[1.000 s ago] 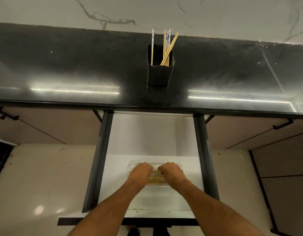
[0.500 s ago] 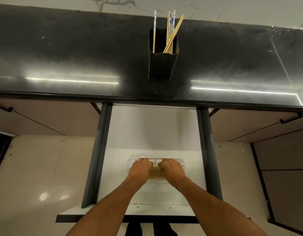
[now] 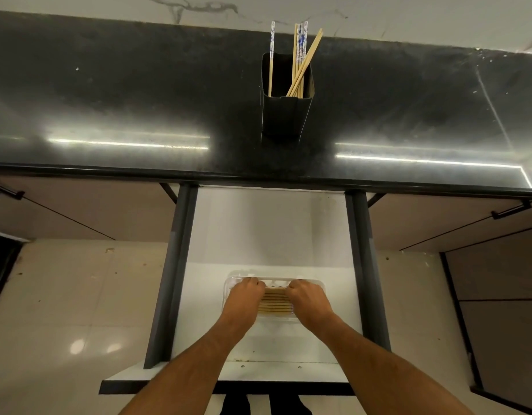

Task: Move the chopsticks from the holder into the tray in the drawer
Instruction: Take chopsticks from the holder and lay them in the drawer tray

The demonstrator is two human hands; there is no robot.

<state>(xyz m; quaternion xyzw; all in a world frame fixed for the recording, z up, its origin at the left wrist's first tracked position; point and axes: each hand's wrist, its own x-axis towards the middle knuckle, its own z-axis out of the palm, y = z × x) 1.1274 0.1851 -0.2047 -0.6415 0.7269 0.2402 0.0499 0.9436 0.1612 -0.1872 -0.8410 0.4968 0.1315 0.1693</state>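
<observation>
Several chopsticks (image 3: 275, 304) flat in tray (image 3: 320, 285), long axis left-right.

Probably a kitchen: black countertop (image 3: 139, 94), drawer (image 3: 270, 229), chopsticks (image 3: 300, 55).

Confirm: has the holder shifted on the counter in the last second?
No. The holder sits the same against the countertop's back edge; its shift in frame is the head camera's.

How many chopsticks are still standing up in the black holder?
5 that I can make out: one alone at the left, two upright with blue patterns, and two plain ones leaning right in the holder. More may hide behind.
</observation>
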